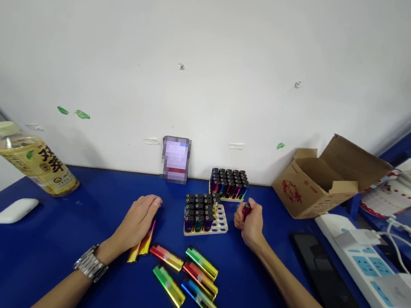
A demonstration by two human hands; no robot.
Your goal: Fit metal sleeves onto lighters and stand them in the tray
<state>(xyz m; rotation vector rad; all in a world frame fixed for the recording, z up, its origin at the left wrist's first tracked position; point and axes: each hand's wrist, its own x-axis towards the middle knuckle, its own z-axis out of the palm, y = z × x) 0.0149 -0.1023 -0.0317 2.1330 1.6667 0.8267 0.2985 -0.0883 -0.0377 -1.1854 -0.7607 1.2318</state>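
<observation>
My right hand (250,224) is closed in a fist around a lighter (246,209), whose dark top and purple-red side show above the fingers. Just left of it stands a white holed tray (223,223), with upright black-topped lighters (200,211) on its left side and open holes on its right. My left hand (139,222) rests flat on the blue table, its fingers stretched out. Two gold-and-red lighters (146,241) lie by its palm, partly covered. Loose shiny lighters in red (166,257), green (169,286) and blue (200,300) lie in front of the tray.
Behind stands a second tray packed with lighters (229,183). A phone (175,160) leans on the wall. An open cardboard box (301,192), black phone (326,276) and power strip (367,276) are right. A drink bottle (38,160) and white case (16,211) are left.
</observation>
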